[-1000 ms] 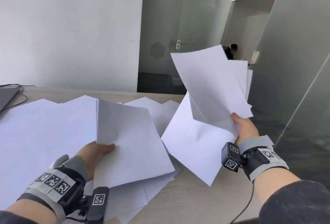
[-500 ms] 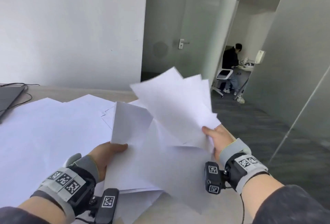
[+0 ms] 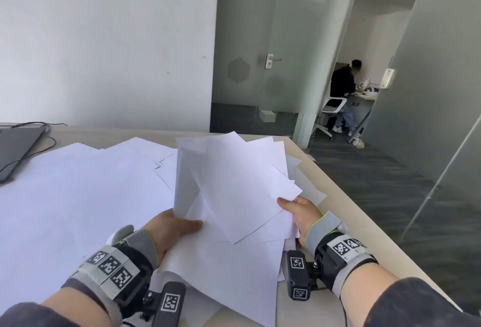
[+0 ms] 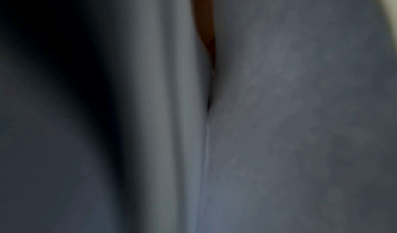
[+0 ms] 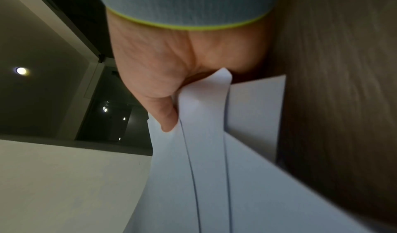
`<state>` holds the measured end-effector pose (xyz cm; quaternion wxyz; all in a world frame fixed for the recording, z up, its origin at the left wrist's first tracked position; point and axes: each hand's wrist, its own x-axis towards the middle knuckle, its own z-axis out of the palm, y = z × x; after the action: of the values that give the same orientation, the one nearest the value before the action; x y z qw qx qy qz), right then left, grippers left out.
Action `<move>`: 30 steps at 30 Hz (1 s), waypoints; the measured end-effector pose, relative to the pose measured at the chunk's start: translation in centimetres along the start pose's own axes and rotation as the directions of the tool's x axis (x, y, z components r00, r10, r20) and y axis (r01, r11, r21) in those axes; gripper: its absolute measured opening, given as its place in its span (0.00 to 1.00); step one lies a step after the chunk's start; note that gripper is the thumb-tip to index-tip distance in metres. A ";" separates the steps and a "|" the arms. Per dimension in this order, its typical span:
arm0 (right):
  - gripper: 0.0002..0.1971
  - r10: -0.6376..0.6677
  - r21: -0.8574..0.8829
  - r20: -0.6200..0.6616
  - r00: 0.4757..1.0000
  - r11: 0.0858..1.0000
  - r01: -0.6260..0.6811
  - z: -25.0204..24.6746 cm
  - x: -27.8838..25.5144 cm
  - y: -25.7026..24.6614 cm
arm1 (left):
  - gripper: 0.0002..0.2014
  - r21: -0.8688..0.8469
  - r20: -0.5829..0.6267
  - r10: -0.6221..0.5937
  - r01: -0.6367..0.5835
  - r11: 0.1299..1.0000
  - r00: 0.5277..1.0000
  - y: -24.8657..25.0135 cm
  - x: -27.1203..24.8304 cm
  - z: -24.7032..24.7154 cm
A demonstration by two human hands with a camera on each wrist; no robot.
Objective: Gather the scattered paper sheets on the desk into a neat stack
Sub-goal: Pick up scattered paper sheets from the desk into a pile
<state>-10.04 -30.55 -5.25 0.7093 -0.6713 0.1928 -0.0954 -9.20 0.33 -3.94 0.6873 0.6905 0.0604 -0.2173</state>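
While left wrist view dark, head view shows left hand (image 3: 171, 227), right hand (image 3: 302, 212) gripping paper sheets (image 3: 234, 191).

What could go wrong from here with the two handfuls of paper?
1. The right hand pinches fanned sheets at one corner only; some could slip out.
2. Those sheets sit near the desk edge; dropped ones may fall to the floor.
3. The left hand holds a bent sheet; merging may crease it.

A dark laptop (image 3: 15, 149) with cables sits far left; a seated person (image 3: 343, 92) beyond the glass door (image 3: 270, 61)
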 end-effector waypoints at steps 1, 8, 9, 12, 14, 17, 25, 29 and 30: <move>0.04 -0.007 0.014 0.015 1.000 1.000 0.007 0.0 -0.2 -0.1 | 0.14 -0.017 -0.014 0.005 -0.005 1.000 1.000 0.0 0.2 0.0; 0.21 0.111 -0.008 0.169 0.979 0.994 -0.111 -0.7 -1.5 -1.2 | 0.12 -0.076 -0.088 0.052 -0.059 0.995 0.995 0.1 0.5 -0.1; 0.25 0.146 -0.044 0.200 0.969 0.989 -0.140 -0.8 -1.5 -1.3 | 0.12 -0.083 -0.108 0.063 -0.072 0.994 0.992 0.2 0.5 -0.1; 0.24 0.268 -0.126 0.221 0.938 0.961 -0.245 -0.9 -1.9 -2.1 | 0.11 -0.092 -0.162 0.079 -0.095 0.991 0.984 0.4 0.5 -0.2; 0.20 0.259 -0.056 0.156 0.953 0.966 -0.253 -0.7 -1.5 -2.2 | 0.11 -0.091 -0.172 0.065 -0.081 0.993 0.983 0.3 0.6 -0.2; 0.13 0.177 -0.037 0.052 0.983 0.984 -0.175 -0.1 -1.0 -1.6 | 0.12 -0.089 -0.177 0.051 -0.068 0.994 0.983 0.2 0.7 -0.3; 0.15 0.276 -0.311 0.177 0.945 0.926 -0.212 0.2 -1.7 -1.3 | 0.15 -0.103 -0.228 0.050 -0.075 0.992 0.972 0.3 0.6 -0.6; 0.15 0.270 -0.530 0.172 0.947 0.836 -0.141 1.1 -1.9 -1.4 | 0.17 -0.137 -0.156 0.001 -0.022 0.990 0.988 -0.1 0.8 -0.7; 0.13 0.265 -0.566 0.162 0.951 0.814 -0.131 1.5 -2.0 -1.4 | 0.17 -0.146 -0.131 -0.014 -0.005 0.989 0.991 -0.2 0.8 -0.7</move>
<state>-11.11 -28.50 -3.51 0.5107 -0.8286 0.1966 0.1181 -8.41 0.83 -4.46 0.7299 0.6512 0.1229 -0.1677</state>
